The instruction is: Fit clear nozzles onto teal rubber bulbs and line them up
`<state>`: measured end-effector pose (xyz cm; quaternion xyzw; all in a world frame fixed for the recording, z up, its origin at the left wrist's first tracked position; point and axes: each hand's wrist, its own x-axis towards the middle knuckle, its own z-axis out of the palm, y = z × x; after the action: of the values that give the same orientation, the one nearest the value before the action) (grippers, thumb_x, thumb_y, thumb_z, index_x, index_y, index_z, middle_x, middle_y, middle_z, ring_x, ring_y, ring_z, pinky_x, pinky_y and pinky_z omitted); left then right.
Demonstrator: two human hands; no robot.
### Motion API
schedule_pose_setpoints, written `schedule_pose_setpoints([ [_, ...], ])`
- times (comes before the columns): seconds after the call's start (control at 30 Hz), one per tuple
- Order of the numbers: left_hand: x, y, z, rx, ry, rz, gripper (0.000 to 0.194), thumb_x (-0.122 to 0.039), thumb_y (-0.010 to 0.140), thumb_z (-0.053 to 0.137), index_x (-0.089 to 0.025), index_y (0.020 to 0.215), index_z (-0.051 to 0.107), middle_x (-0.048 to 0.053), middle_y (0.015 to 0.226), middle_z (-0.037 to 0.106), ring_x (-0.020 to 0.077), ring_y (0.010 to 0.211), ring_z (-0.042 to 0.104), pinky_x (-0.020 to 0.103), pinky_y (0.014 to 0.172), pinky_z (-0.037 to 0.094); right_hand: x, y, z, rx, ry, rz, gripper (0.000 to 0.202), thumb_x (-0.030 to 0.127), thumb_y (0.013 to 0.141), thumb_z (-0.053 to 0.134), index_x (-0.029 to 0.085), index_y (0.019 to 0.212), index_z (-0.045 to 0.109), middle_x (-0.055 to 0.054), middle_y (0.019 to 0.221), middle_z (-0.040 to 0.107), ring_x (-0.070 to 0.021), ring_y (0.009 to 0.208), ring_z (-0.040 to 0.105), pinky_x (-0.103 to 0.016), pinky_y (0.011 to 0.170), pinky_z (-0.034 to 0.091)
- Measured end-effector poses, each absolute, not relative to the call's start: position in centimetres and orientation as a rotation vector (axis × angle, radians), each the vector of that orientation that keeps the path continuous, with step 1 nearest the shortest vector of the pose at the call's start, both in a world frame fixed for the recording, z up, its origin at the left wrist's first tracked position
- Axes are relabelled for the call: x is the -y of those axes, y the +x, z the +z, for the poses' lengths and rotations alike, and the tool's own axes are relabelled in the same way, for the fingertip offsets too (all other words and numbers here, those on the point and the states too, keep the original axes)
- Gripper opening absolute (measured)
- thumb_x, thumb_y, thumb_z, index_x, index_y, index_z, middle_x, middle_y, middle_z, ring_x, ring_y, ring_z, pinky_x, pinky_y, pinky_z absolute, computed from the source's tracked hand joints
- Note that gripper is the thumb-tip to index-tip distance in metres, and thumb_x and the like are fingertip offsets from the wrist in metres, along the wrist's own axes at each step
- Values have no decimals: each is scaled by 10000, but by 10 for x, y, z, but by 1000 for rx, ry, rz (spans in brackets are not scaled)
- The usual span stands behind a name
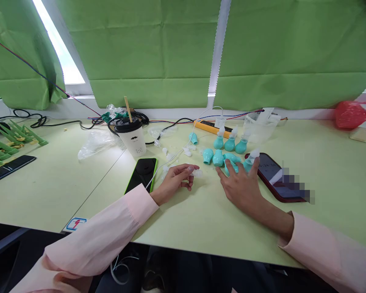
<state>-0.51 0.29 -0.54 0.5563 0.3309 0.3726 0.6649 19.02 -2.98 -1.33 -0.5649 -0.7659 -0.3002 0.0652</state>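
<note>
Near the middle of the table, my left hand (178,179) is closed on a small clear plastic piece (197,173) that sticks out past its fingertips. To its right, my right hand (242,185) has its fingers spread over several turquoise bulbs, touching those at the front. One turquoise bulb (218,158) lies just left of these fingers. Behind them stand three bulbs with clear tops, among them one turquoise bulb (229,143). Another bulb with a clear top (249,162) is beside my right index finger. A lone bulb (193,138) lies farther back.
A white cup (134,142) with a stirrer stands behind a green-edged phone (142,175). At right lies a dark red phone (280,179). An orange power strip (212,127) and a clear container (260,127) are at the back. A white cable (167,160) passes my left hand.
</note>
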Motion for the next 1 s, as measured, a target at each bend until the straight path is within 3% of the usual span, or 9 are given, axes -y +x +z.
schedule_pose_setpoints([
  [0.23, -1, -4, -2, -746, 1247, 825, 341, -259, 659, 614, -129, 967, 546, 4, 711, 460, 63, 573, 448, 243, 564, 428, 29, 188, -5, 2401, -1807, -974, 414, -2, 711, 399, 213, 1022, 567, -126, 1163, 492, -288, 835, 484, -482, 684, 322],
  [0.3, -1, -4, -2, -740, 1235, 821, 339, -234, 644, 624, -128, 957, 549, 7, 725, 467, 61, 562, 454, 240, 552, 423, 28, 188, -3, 2398, -1810, -965, 410, -14, 700, 405, 196, 1008, 577, -135, 1170, 485, -289, 836, 478, -439, 660, 326],
  [0.5, -2, -4, -4, -750, 1228, 823, 302, -273, 673, 594, -128, 933, 550, -5, 639, 466, 75, 536, 467, 246, 526, 413, 27, 193, -7, 2486, -1640, -852, 246, -8, 645, 464, 150, 693, 647, -100, 1121, 524, -283, 857, 436, -416, 685, 311],
  [0.7, -2, -4, -4, -753, 1230, 837, 294, -286, 676, 591, -120, 913, 537, -4, 608, 485, 83, 531, 478, 245, 526, 413, 24, 197, -14, 2588, -1165, -643, 247, -32, 651, 440, 127, 712, 619, -105, 1005, 554, -255, 911, 407, -350, 682, 368],
  [0.83, -3, -4, -4, -752, 1219, 853, 305, -297, 682, 586, -113, 917, 524, 2, 606, 490, 87, 529, 480, 239, 514, 408, 28, 194, -14, 2520, -912, -456, 130, 84, 724, 460, 133, 714, 581, -84, 858, 568, -239, 908, 423, -340, 696, 406],
  [0.93, -3, -3, -4, -763, 1226, 852, 290, -319, 687, 578, -111, 882, 525, 0, 588, 489, 88, 524, 481, 235, 508, 405, 28, 191, -15, 2408, -921, -399, 108, 155, 764, 445, 143, 756, 552, -72, 753, 538, -207, 797, 461, -331, 652, 428],
  [1.0, -3, -3, -3, -775, 1237, 844, 277, -328, 681, 581, -109, 845, 533, 0, 590, 493, 85, 528, 481, 236, 518, 413, 27, 191, -16, 2329, -1020, -359, 127, 165, 769, 436, 137, 853, 528, -83, 789, 521, -201, 784, 473, -331, 647, 437],
])
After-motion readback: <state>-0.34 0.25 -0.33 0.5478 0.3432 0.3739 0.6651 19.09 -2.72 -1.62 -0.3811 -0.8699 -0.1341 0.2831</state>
